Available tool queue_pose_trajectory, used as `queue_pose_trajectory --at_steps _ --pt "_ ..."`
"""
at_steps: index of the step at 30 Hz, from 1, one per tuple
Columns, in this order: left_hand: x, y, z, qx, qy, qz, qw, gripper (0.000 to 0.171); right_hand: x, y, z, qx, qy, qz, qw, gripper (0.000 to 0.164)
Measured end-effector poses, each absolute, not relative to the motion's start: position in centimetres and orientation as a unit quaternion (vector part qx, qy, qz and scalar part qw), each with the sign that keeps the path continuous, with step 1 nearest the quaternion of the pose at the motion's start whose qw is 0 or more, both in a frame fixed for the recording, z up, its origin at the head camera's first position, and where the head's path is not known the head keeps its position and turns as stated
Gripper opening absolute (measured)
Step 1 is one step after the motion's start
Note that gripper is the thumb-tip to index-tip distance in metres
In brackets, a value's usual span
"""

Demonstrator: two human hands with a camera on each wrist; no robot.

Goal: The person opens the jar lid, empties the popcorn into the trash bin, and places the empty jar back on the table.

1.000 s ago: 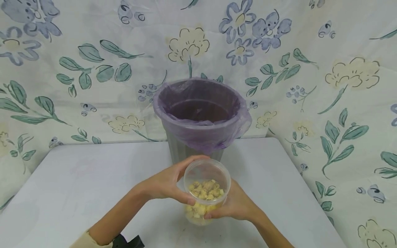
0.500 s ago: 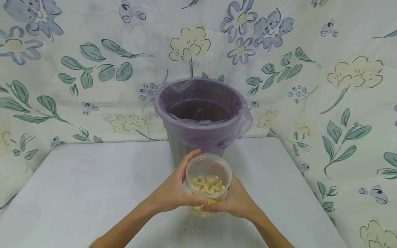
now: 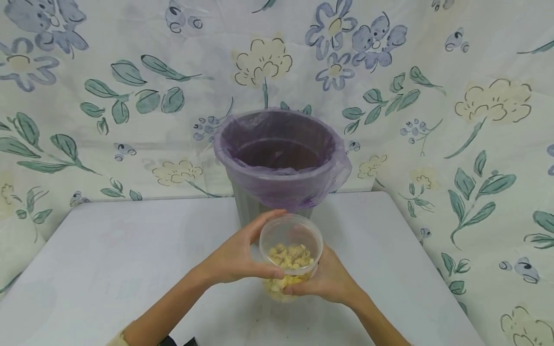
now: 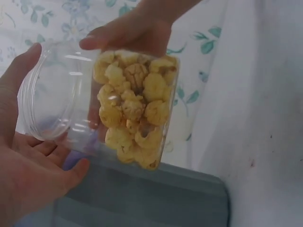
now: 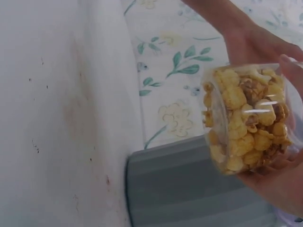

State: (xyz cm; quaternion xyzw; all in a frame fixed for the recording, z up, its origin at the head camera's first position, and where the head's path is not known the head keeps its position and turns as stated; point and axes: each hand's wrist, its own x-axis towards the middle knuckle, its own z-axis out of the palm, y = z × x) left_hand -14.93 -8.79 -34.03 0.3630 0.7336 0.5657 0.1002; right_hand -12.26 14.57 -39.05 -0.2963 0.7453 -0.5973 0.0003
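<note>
nearest, at the lower edge of the head view, one pale sleeve [image 3: 119,339] shows on the left arm, with a dark object [image 3: 190,342] cut off beside it. two hands meet around one clear jar. the right hand [image 3: 326,281] grips its lower side, thumb across the near face and fingers behind. the left hand [image 3: 238,257] holds the upper end, thumb at the near edge of the rim and fingers round the far side. the jar [image 3: 287,235] lies between the two palms, its base reaching below both thumbs and its rim at the left hand's level.

the jar's long axis is roughly upright, mouth up toward the head camera, base down toward the table; the wrist views show the base apart from the tabletop. the popcorn [image 3: 291,255], many pieces and too crowded to count, fills the base end, leaving clear wall toward the rim.

beneath is one white table [image 3: 130,250], marked with small dark specks. just beyond the hands stands one gray bin [image 3: 248,206], upright, with one purple liner [image 3: 285,190] folded over its rim. farthest off, floral cloth [image 3: 259,29] hangs behind the table and along the right side.
</note>
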Motion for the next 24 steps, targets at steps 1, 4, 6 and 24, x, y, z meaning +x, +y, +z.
queue_pose_trajectory --at_steps 1,4,6,24 --pt "-14.8 -8.7 -34.1 0.36 0.735 0.567 0.089 0.1 -12.3 14.6 -39.0 -0.291 0.749 -0.596 -0.001 0.1" --pt "-14.6 -8.5 -34.0 0.352 0.737 0.574 0.066 0.101 -12.2 14.6 -39.0 -0.277 0.755 -0.594 -0.003 0.097" --pt "-14.4 -8.6 -33.8 0.344 0.74 0.575 0.059 0.101 -12.2 14.6 -39.0 -0.274 0.757 -0.594 -0.006 0.099" --pt "-13.3 -14.8 -35.6 0.267 0.796 0.543 0.011 0.097 -11.8 17.1 -40.1 -0.203 0.797 -0.569 -0.021 0.104"
